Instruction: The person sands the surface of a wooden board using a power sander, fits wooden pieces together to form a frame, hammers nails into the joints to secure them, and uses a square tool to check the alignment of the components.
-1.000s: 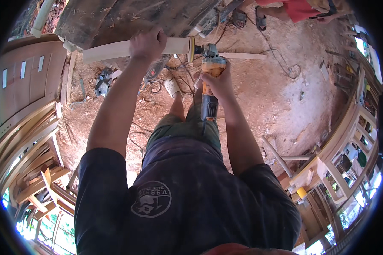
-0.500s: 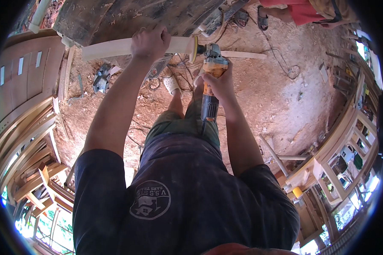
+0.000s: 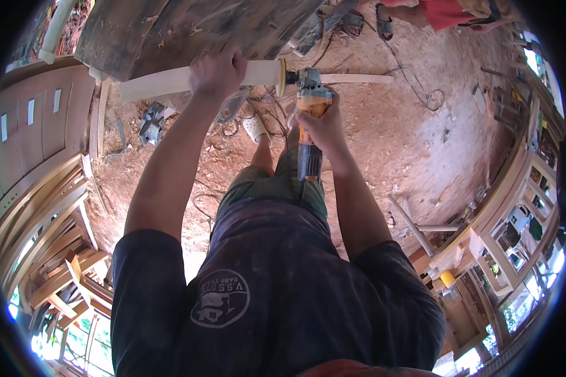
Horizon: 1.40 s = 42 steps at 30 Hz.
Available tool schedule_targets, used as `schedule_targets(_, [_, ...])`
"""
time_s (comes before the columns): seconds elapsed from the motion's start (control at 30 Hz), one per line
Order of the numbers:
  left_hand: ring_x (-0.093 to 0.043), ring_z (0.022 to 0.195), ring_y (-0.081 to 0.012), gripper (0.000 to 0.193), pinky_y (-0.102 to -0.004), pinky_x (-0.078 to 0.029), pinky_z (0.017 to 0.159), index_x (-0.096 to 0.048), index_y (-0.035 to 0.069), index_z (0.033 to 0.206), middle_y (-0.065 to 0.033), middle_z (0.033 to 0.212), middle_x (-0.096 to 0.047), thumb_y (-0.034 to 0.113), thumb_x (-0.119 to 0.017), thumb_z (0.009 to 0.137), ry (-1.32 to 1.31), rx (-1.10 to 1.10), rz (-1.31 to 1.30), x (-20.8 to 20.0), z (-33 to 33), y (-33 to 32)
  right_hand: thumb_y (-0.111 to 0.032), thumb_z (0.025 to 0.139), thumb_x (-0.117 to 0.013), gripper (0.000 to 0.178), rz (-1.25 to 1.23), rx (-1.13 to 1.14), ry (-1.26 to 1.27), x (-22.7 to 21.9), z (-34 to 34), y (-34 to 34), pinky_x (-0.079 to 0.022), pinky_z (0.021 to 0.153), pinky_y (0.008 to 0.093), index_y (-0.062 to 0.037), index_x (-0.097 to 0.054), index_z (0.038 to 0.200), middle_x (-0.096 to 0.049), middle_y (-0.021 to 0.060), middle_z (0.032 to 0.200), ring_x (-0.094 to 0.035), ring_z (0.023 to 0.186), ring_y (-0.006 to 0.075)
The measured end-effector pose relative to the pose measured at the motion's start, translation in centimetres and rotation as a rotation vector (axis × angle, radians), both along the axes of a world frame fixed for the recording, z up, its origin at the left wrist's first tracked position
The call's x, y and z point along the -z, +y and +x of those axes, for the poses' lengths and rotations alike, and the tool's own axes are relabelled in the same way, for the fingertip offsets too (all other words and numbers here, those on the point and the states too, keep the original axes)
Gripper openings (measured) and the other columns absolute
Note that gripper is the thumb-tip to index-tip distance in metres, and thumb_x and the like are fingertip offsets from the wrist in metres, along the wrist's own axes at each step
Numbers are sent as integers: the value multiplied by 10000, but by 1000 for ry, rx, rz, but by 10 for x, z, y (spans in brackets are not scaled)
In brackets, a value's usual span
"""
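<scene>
A pale, slightly curved wooden board (image 3: 154,84) lies along the near edge of a dark, worn workbench (image 3: 207,28). My left hand (image 3: 217,74) is closed over the middle of the board. In my right hand (image 3: 322,129) is an orange and black angle grinder (image 3: 314,104), its body pointing back toward me. The grinder's yellow-edged sanding disc (image 3: 282,76) stands upright against the board's right end. Part of my right hand's grip is hidden behind the tool.
Beyond the grinder a second pale wooden strip (image 3: 358,79) extends right. A power tool (image 3: 151,122) and loose cables (image 3: 421,88) lie on the dusty floor. Stacked timber (image 3: 41,220) stands at left, wooden frames (image 3: 497,251) at right. Another person's sandalled foot (image 3: 384,25) is at the far right.
The grinder and my left hand have shifted slightly left and nearer in the picture, with the disc still at the board's end. Both grips stay the same. The whole view has moved a little.
</scene>
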<state>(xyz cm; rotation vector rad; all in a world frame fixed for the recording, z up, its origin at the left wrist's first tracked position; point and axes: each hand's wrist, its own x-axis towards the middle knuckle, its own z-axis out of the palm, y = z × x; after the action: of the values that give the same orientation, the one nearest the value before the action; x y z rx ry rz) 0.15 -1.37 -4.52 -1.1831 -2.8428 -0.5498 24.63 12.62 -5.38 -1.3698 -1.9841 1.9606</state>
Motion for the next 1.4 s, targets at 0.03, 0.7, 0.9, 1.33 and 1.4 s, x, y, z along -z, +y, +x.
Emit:
schedule_targets(0.03, [-691, 831, -410, 119, -560, -550, 785, -661, 181, 963, -145, 920, -718, 270, -590, 929, -79, -33, -75, -2, 1, 0, -80, 790, -754, 842, 0, 6, 1, -1, 0, 0, -573, 851, 374, -5, -288, 1487, -624, 209, 1200, -685, 1006, 266])
schedule_targets(0.7, [-682, 784, -481, 155, -626, -533, 752, -657, 223, 990, -226, 764, -679, 340, -556, 979, -72, 4, -96, 5, -2, -1, -3, 791, -739, 780, 46, 14, 84, -1, -2, 1, -586, 780, 337, 24, -306, 1439, -644, 144, 1116, -688, 935, 191])
schedule_targets(0.9, [-691, 802, -476, 160, -614, -541, 752, -663, 221, 989, -207, 788, -702, 336, -553, 975, -77, -37, -125, 4, -1, 1, -110, 780, -776, 876, -107, 57, 58, 7, 2, -1, -576, 886, 416, -28, -290, 1504, -653, 246, 1214, -706, 1058, 327])
schedule_targets(1.33, [-698, 823, -426, 95, -570, -559, 735, -657, 182, 937, -156, 880, -708, 263, -613, 913, -111, -34, -185, 3, -1, 3, -70, 783, -771, 832, 35, 18, 9, -19, -5, 6, -567, 852, 370, -21, -315, 1478, -625, 179, 1195, -670, 1039, 244])
schedule_targets(1.4, [-695, 824, -429, 95, -575, -556, 737, -657, 190, 943, -158, 861, -707, 270, -614, 914, -111, -17, -172, 3, -2, 4, -94, 779, -781, 828, 49, -2, -48, -12, -3, 5, -565, 861, 381, -15, -324, 1465, -639, 189, 1182, -675, 1034, 252])
